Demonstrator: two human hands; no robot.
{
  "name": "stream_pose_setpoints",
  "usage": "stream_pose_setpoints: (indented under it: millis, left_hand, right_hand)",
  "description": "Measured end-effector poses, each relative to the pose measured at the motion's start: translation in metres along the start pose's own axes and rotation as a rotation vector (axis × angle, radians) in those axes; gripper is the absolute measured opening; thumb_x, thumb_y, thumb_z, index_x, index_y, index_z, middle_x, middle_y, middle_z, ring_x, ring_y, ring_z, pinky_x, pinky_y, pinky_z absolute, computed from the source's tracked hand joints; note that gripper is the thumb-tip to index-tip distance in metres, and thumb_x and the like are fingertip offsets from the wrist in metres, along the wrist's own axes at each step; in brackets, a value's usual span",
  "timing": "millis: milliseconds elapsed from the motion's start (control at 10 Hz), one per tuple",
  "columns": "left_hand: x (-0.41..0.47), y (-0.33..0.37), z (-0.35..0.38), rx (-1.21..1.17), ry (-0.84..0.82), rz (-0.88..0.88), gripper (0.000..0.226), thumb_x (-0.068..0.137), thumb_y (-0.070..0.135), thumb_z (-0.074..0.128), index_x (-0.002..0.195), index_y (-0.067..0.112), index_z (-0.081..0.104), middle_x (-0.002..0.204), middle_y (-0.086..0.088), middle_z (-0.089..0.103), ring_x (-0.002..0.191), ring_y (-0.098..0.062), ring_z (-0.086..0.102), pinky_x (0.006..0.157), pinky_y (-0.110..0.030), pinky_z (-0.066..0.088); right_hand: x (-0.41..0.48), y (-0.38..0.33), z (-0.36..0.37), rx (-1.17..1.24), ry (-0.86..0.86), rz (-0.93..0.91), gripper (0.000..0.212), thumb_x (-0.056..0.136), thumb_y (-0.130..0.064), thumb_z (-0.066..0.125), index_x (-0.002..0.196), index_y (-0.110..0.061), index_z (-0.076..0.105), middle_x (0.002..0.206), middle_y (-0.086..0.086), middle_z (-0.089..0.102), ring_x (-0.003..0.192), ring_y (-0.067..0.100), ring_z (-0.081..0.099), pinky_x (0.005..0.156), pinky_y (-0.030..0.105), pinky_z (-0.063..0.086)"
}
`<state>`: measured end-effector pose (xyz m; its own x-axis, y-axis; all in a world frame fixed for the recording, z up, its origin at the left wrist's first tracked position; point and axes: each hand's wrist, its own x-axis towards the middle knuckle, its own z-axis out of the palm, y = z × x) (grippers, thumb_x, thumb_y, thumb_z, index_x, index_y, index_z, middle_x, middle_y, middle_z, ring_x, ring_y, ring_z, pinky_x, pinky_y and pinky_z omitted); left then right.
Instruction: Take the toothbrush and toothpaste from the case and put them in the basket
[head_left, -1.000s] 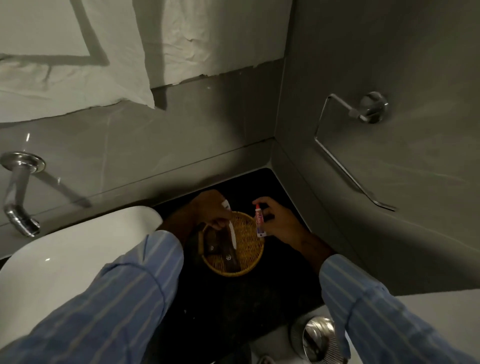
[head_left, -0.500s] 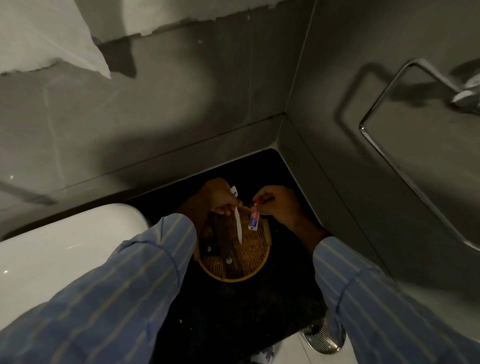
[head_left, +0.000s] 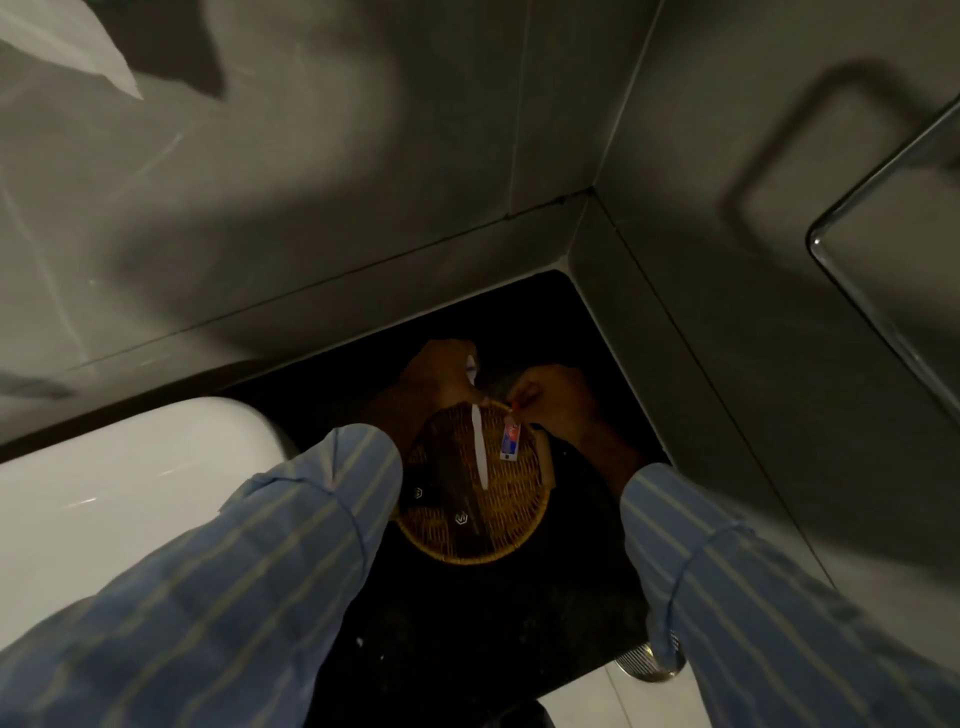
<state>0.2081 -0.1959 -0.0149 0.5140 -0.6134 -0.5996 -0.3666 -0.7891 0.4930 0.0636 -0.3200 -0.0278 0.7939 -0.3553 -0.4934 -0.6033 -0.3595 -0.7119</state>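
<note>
A round wicker basket (head_left: 511, 538) sits on the black counter in the corner. My left hand (head_left: 434, 376) at its far rim is shut on the head end of a white toothbrush (head_left: 478, 447), whose handle reaches down over the basket. My right hand (head_left: 553, 400) at the far right rim pinches the red cap end of a small toothpaste tube (head_left: 510, 440), which hangs over the basket's inside. Dark flat packets with small logos (head_left: 460, 514) lie in the basket. No case is in view.
A white basin (head_left: 119, 493) lies to the left of the black counter (head_left: 467, 649). Grey tiled walls close the corner behind and to the right. A chrome towel ring (head_left: 883, 249) hangs on the right wall. A round metal floor drain (head_left: 647, 665) shows at lower right.
My view has tilted down and closer. Both hands have lowered toward the basket: the toothbrush now lies further over its middle and the toothpaste has moved from outside the rim to over the inside.
</note>
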Motion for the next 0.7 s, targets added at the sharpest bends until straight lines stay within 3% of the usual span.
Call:
stream_pose_setpoints:
  millis: [100, 300, 400, 500, 700]
  left_hand:
    - [0.0, -0.003, 0.005, 0.051, -0.027, 0.04, 0.053, 0.068, 0.029, 0.088, 0.112, 0.012, 0.064, 0.116, -0.007, 0.065, 0.105, -0.023, 0.061, 0.075, -0.027, 0.044]
    - [0.001, -0.012, 0.01, 0.064, -0.012, 0.071, 0.067, 0.071, 0.032, 0.087, 0.128, 0.01, 0.058, 0.124, -0.01, 0.064, 0.114, -0.027, 0.061, 0.084, -0.028, 0.046]
    - [-0.003, -0.013, 0.011, 0.046, 0.015, 0.08, 0.071, 0.071, 0.03, 0.087, 0.132, 0.009, 0.056, 0.123, -0.01, 0.066, 0.113, -0.028, 0.062, 0.088, -0.03, 0.047]
    - [-0.018, -0.01, 0.013, 0.03, 0.108, 0.107, 0.075, 0.072, 0.028, 0.086, 0.136, 0.009, 0.052, 0.13, -0.012, 0.062, 0.119, -0.029, 0.059, 0.097, -0.034, 0.048]
    - [-0.063, 0.001, 0.017, 0.092, 0.315, 0.193, 0.078, 0.076, 0.032, 0.082, 0.142, 0.01, 0.047, 0.145, -0.013, 0.046, 0.136, -0.032, 0.04, 0.11, -0.041, 0.037]
  right_hand:
    - [0.0, 0.003, 0.004, -0.017, 0.023, -0.021, 0.028, 0.065, -0.004, 0.084, 0.09, -0.008, 0.072, 0.087, 0.004, 0.073, 0.082, 0.017, 0.071, 0.073, 0.033, 0.06]
    - [0.002, 0.008, 0.009, 0.009, 0.032, -0.008, 0.03, 0.066, -0.002, 0.083, 0.092, -0.009, 0.071, 0.087, 0.002, 0.071, 0.083, 0.018, 0.07, 0.076, 0.036, 0.061]
    - [0.0, 0.01, 0.008, 0.045, 0.034, -0.005, 0.04, 0.066, -0.005, 0.083, 0.103, -0.009, 0.07, 0.096, 0.006, 0.072, 0.089, 0.021, 0.07, 0.08, 0.039, 0.06]
    - [-0.016, 0.009, 0.0, 0.143, 0.087, 0.033, 0.056, 0.07, -0.014, 0.083, 0.122, -0.01, 0.064, 0.109, 0.008, 0.069, 0.096, 0.02, 0.067, 0.083, 0.033, 0.057]
    - [-0.084, -0.023, -0.034, 0.25, 0.397, -0.098, 0.038, 0.081, -0.021, 0.076, 0.118, -0.015, 0.067, 0.108, 0.005, 0.071, 0.096, 0.016, 0.068, 0.085, 0.023, 0.054]
